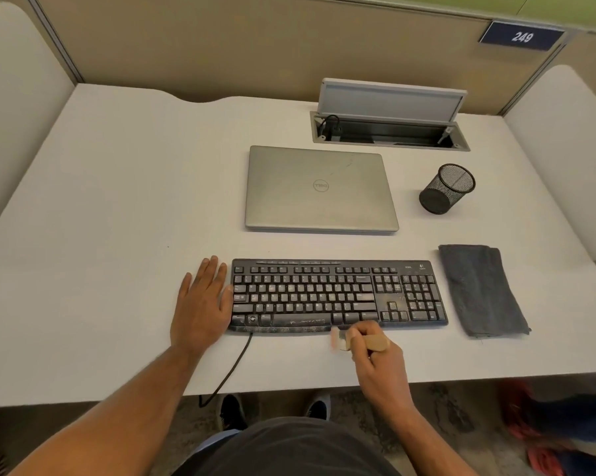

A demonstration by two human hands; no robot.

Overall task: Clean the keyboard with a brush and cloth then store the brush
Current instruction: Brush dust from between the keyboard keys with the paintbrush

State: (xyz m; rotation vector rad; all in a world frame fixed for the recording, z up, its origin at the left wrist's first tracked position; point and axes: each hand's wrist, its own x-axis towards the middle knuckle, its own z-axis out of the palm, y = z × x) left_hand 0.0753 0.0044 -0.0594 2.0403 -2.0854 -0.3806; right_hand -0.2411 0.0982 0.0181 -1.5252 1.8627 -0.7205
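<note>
A dusty black keyboard (337, 295) lies on the white desk (118, 218) near its front edge. My left hand (203, 304) rests flat on the desk with fingers apart, its thumb side touching the keyboard's left end. My right hand (375, 355) is closed around the wooden handle of a small brush (344, 338). The pale bristles are blurred and sit at the keyboard's front edge, below the space bar's right end. A folded grey cloth (482, 290) lies to the right of the keyboard. A black mesh pen cup (446, 188) stands behind the cloth.
A closed silver laptop (320, 188) lies behind the keyboard. Behind it a cable box (389, 132) in the desk stands with its lid up. The keyboard's black cable (234, 365) runs off the front edge. Partition walls enclose the desk on three sides.
</note>
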